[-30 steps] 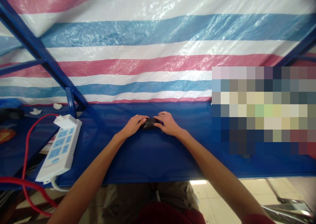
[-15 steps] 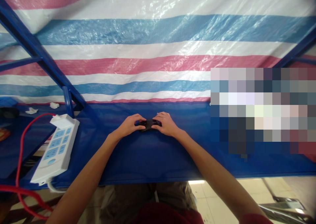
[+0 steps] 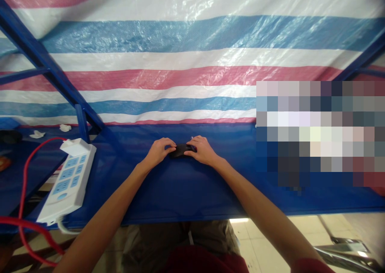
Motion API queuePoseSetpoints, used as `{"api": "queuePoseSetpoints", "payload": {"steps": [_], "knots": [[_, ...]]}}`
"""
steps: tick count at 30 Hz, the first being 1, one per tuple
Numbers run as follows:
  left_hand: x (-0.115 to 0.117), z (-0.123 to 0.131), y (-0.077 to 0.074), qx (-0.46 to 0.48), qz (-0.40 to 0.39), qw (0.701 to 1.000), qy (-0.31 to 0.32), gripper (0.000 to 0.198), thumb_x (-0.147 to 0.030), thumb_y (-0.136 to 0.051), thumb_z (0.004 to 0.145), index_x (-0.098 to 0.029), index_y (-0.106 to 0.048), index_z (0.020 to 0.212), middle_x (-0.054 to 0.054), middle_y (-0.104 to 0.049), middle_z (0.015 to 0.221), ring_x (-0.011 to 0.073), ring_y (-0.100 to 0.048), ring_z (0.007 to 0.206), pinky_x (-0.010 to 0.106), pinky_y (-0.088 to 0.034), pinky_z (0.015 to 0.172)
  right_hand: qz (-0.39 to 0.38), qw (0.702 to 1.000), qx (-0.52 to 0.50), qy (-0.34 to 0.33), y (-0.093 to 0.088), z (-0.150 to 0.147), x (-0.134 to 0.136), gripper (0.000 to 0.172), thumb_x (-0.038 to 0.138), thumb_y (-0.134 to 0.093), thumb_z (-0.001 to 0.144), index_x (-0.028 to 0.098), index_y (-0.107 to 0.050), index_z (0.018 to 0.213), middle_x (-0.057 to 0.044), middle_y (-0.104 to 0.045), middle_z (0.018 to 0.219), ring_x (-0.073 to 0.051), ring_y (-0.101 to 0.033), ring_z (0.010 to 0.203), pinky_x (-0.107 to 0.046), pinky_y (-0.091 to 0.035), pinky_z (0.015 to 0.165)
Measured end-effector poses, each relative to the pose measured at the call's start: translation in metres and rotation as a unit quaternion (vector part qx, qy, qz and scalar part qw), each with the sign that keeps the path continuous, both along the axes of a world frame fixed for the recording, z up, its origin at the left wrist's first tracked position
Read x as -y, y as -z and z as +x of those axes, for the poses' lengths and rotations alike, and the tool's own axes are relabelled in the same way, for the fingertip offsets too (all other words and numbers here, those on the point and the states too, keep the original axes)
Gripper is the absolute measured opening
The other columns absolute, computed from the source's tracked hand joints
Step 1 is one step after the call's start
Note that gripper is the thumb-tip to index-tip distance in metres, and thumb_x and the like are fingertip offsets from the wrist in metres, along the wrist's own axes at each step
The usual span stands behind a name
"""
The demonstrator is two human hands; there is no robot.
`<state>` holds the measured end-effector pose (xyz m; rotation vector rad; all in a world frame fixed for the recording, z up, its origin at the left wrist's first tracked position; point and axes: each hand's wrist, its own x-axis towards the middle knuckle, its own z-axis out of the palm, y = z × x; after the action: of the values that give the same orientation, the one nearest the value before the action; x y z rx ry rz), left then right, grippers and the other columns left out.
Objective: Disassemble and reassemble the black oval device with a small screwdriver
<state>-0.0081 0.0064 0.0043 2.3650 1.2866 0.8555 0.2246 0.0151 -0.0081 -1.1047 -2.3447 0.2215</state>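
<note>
A small black object [image 3: 179, 150] lies on the blue cloth-covered table [image 3: 186, 189], far from me near the striped tarp. My left hand [image 3: 159, 152] grips its left end with curled fingers. My right hand [image 3: 202, 150] holds its right end, fingers bent over the top. Both forearms reach straight out across the table. What the black object is I cannot make out; the fingers hide most of it.
A white power strip [image 3: 67, 180] with blue sockets lies at the table's left edge, a red cable [image 3: 25, 176] looping by it. A blue metal frame [image 3: 51, 70] slants up at left. A striped pink, white and blue tarp [image 3: 192, 52] hangs behind. A blurred patch covers the right.
Both hands have stayed on the black object, shifting their fingers slightly over it. The view has drifted a little; the power strip sits slightly further left.
</note>
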Motion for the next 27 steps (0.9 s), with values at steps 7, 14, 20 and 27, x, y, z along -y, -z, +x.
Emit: {"api": "queuePoseSetpoints", "payload": {"steps": [7,14,20,27], "knots": [[0.0016,0.0012,-0.0028,-0.009,-0.016,1.000,-0.009,0.013,-0.024,-0.060,0.085,-0.018,-0.071,0.086,0.004,-0.070,0.087,0.0170,-0.064,0.079,0.028,-0.048,0.074,0.003,1.000,-0.002,0.004,0.0023,0.0004,-0.0016,0.040,0.051,-0.067,0.078,0.018,-0.069,0.102,-0.011,-0.068,0.103,-0.025,-0.056,0.102,-0.040,-0.039,0.090],[0.0013,-0.0029,-0.0049,-0.044,-0.016,0.999,-0.015,0.016,-0.028,-0.060,0.085,-0.019,-0.074,0.085,0.004,-0.070,0.084,0.0161,-0.063,0.074,0.026,-0.046,0.068,0.002,1.000,-0.002,0.005,0.0037,0.0005,-0.0030,0.039,0.051,-0.066,0.079,0.020,-0.069,0.100,-0.010,-0.068,0.101,-0.025,-0.057,0.099,-0.040,-0.039,0.089],[0.0023,0.0020,-0.0029,-0.033,0.005,0.999,-0.035,0.019,-0.030,-0.056,0.087,-0.019,-0.071,0.081,0.002,-0.066,0.079,0.0147,-0.059,0.071,0.025,-0.045,0.066,0.007,1.000,-0.003,0.003,0.0038,0.0007,-0.0025,0.040,0.052,-0.066,0.079,0.019,-0.069,0.101,-0.010,-0.068,0.103,-0.025,-0.057,0.101,-0.040,-0.039,0.091],[0.0029,-0.0020,-0.0081,-0.032,-0.034,0.999,0.023,0.016,-0.025,-0.061,0.084,-0.019,-0.072,0.095,0.004,-0.069,0.094,0.0163,-0.062,0.079,0.027,-0.047,0.073,0.004,1.000,-0.003,0.004,0.0035,0.0009,-0.0026,0.039,0.051,-0.066,0.079,0.020,-0.070,0.101,-0.010,-0.068,0.101,-0.025,-0.058,0.098,-0.040,-0.040,0.090]]}}
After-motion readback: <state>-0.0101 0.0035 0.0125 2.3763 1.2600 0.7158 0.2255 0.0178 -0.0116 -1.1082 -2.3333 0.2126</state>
